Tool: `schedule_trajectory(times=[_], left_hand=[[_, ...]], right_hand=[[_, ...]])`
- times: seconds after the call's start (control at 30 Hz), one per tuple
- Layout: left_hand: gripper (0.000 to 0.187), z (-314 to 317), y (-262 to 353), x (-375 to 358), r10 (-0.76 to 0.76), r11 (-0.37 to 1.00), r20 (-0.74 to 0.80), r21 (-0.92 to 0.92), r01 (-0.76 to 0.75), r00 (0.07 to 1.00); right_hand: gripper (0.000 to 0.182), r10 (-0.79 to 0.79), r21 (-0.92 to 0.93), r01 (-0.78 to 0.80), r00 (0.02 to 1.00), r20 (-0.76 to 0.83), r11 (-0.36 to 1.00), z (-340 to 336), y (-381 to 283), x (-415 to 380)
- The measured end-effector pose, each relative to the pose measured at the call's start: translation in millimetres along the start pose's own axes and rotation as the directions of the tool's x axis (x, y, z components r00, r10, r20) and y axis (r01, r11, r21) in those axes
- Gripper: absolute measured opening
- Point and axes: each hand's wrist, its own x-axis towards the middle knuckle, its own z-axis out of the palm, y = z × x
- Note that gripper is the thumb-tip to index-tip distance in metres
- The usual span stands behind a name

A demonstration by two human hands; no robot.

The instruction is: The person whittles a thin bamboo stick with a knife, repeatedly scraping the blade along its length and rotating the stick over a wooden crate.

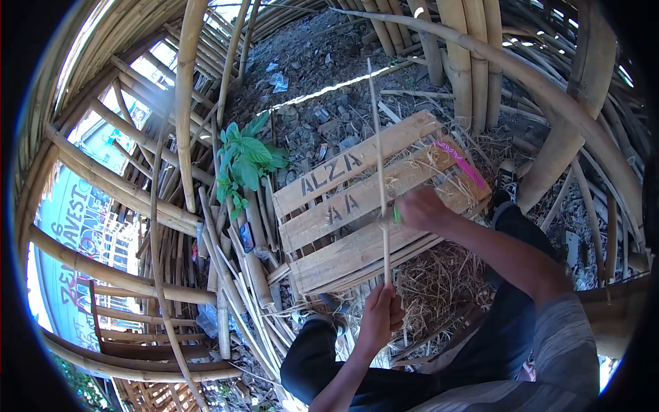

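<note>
My left hand [382,317] is closed around the lower end of a long, thin bamboo stick [378,147], which stands up away from me across the view. My right hand [420,209] is a fist beside the stick's middle. A bit of bright green [397,214] shows at its fingers, like the handle of a small tool; its blade or tip cannot be made out. Under both lies a slatted wooden crate [329,223], stencilled with dark letters and with a pink mark [467,165] at its right end.
Dry straw and shavings [439,288] cover the ground before the crate. A leafy green plant [248,156] grows at its left. Bamboo poles [473,69] stand behind, and a bamboo lattice [130,206] walls the left. A thick bent pole [535,82] arches over the right.
</note>
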Motion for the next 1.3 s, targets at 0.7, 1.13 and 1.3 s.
schedule_trajectory(times=[0.7,1.13,1.3], left_hand=[[0.021,-30,-1,38,0.033,0.973,0.067,-0.229,-0.017,0.997],[0.023,-50,-18,56,0.089,0.765,0.360,-0.622,0.168,0.929],[0.026,-50,-19,54,0.070,0.717,0.369,-0.664,0.210,0.927]], right_hand=[[0.026,0.356,0.337,-0.445,0.887,0.296,0.829,-61,33,-6],[0.036,-0.067,0.392,-0.235,0.781,0.621,0.890,5,-37,-41],[0.034,-0.049,0.356,-0.260,0.744,0.666,0.898,2,-66,-41]])
